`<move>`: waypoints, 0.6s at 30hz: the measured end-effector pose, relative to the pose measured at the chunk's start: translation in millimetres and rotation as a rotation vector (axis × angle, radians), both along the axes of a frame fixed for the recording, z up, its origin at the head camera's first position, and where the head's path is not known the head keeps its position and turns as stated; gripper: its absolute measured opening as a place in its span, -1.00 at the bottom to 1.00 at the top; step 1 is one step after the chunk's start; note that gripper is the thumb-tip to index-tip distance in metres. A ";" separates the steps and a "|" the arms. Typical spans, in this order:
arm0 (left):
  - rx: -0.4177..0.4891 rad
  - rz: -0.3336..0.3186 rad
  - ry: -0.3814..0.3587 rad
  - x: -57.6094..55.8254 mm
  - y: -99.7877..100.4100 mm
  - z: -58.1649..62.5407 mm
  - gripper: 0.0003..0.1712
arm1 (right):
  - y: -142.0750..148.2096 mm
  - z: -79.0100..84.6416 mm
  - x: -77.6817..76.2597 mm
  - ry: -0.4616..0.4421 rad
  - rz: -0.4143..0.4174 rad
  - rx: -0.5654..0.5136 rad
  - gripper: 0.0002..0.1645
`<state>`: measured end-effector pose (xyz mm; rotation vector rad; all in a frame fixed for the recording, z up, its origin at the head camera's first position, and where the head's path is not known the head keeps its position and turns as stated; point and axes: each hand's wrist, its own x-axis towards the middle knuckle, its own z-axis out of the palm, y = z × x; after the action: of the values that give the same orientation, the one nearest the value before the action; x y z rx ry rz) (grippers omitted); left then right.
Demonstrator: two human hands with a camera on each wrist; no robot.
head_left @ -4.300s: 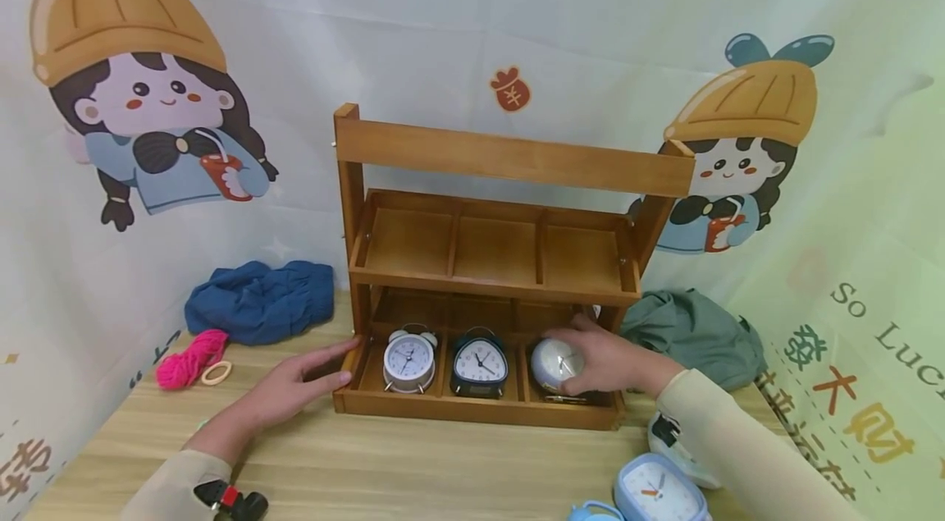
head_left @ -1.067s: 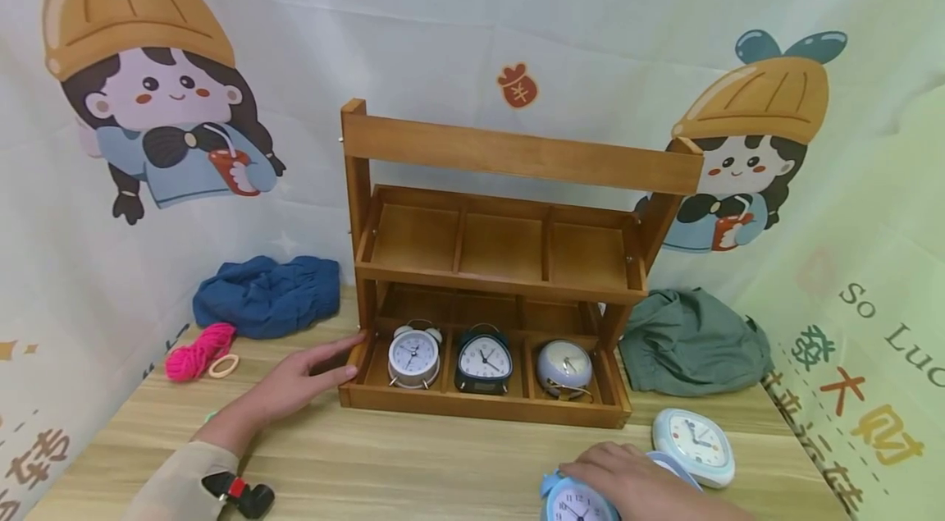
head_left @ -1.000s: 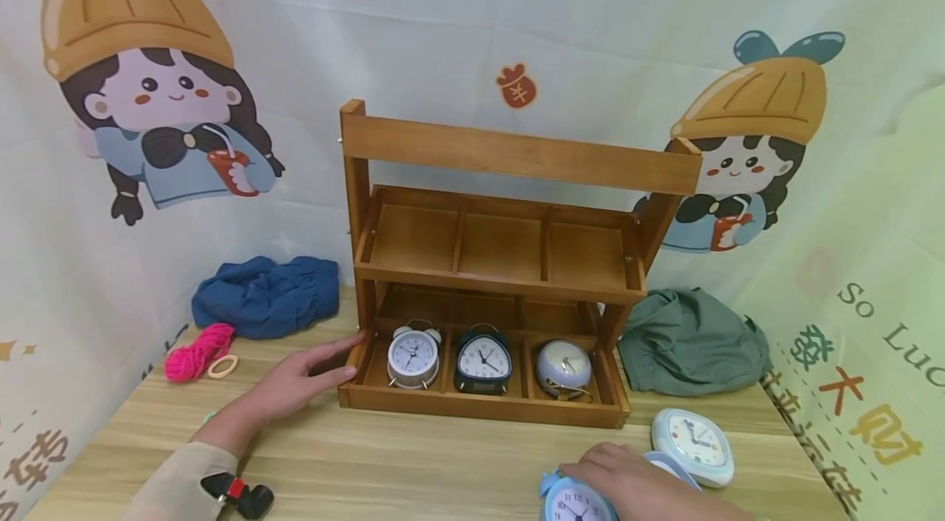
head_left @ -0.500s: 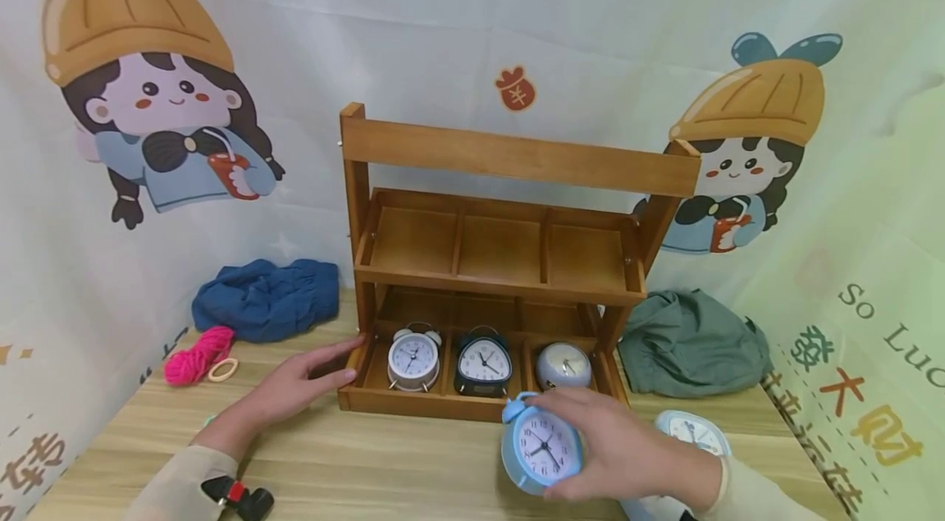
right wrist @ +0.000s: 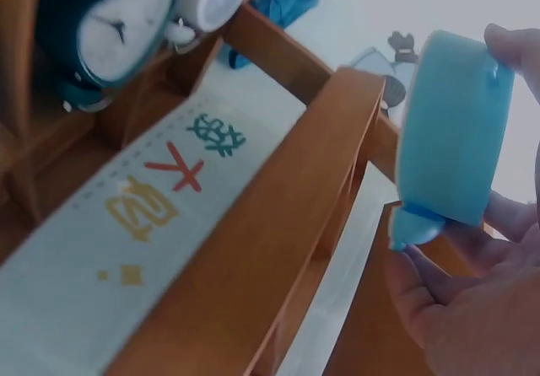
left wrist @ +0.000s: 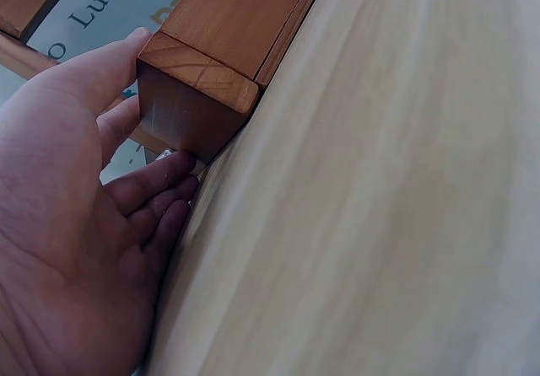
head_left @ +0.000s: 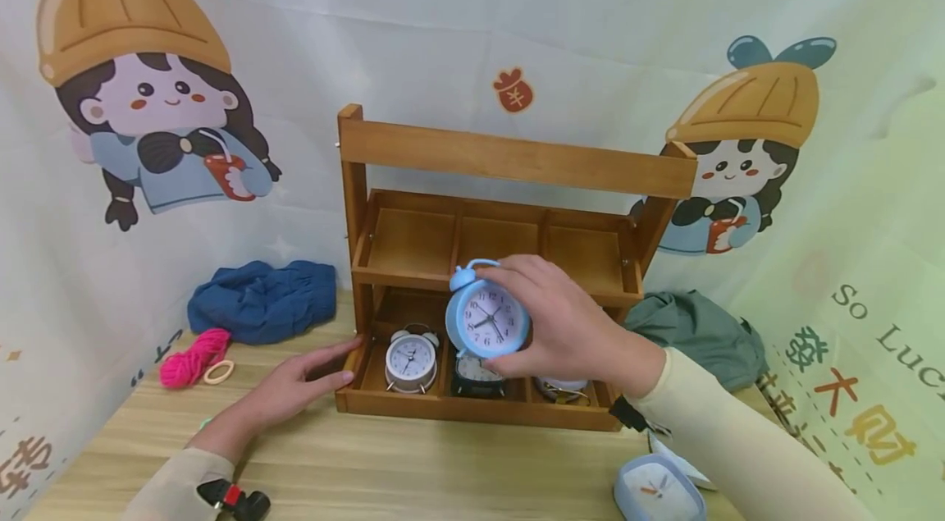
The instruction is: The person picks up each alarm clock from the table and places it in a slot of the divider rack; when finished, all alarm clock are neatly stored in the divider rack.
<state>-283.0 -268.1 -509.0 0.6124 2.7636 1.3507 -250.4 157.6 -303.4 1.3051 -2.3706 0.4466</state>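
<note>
Light-blue alarm clock [head_left: 489,320] held up by right hand [head_left: 572,320] in front of rack [head_left: 517,152].
Versus 0.5 s earlier: clock raised from low over the surface [head_left: 413,463] and shifted left, now overlapping the dark clock [head_left: 472,386] in head view; right grip clamped on it, thumb low, fingers on top. Left hand [head_left: 288,390] unchanged at rack's left end, grip apart, fingers extended. Counts: clocks, 6 (1 held; 3 in lower tier [head_left: 472,410], one per compartment: white clock [head_left: 411,361], dark, lavender clock [head_left: 561,384]; 2 on surface: square blue clock [head_left: 657,488], pale clock [head_left: 681,463] partly hidden by sleeve [head_left: 746,431]). Cloths, 2: blue cloth [head_left: 262,303], grey-green cloth [head_left: 694,336]. Pink yarn [head_left: 194,357], 1 bundle; wooden ring [head_left: 218,372], 1, just beside it.
</note>
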 end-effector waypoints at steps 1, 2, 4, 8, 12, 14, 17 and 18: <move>0.000 0.001 0.001 0.2 0.4 0.5 -0.31 | -5.0 3.8 -5.0 0.015 -0.002 -0.005 0.19; -0.003 0.001 0.002 0.2 0.9 1.0 -0.31 | -9.9 7.3 -9.7 0.028 -0.006 -0.010 0.18; -0.005 -0.007 0.007 -0.1 2.3 2.1 -0.31 | -19.2 14.1 -19.2 0.041 -0.015 -0.021 0.17; -0.002 -0.016 0.012 -0.6 3.9 4.5 -0.31 | -38.3 26.5 -39.6 0.073 -0.054 -0.006 0.19; 0.001 -0.003 0.024 -1.1 1.1 3.4 -0.32 | -59.8 37.8 -61.0 0.138 -0.089 0.036 0.18; -0.002 -0.004 0.031 -1.1 -0.4 2.1 -0.33 | -68.1 41.1 -69.5 0.153 -0.105 0.053 0.18; -0.002 -0.005 0.027 -0.2 -1.4 1.1 -0.32 | -76.2 41.7 -79.5 0.138 -0.137 0.064 0.19; -0.005 -0.007 0.027 -0.1 -1.6 0.9 -0.32 | -78.2 41.1 -82.5 0.129 -0.145 0.067 0.20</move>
<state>-283.1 -269.7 -508.1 0.6450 2.7819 1.3440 -333.0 79.4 -262.4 1.1439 -2.3694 0.2352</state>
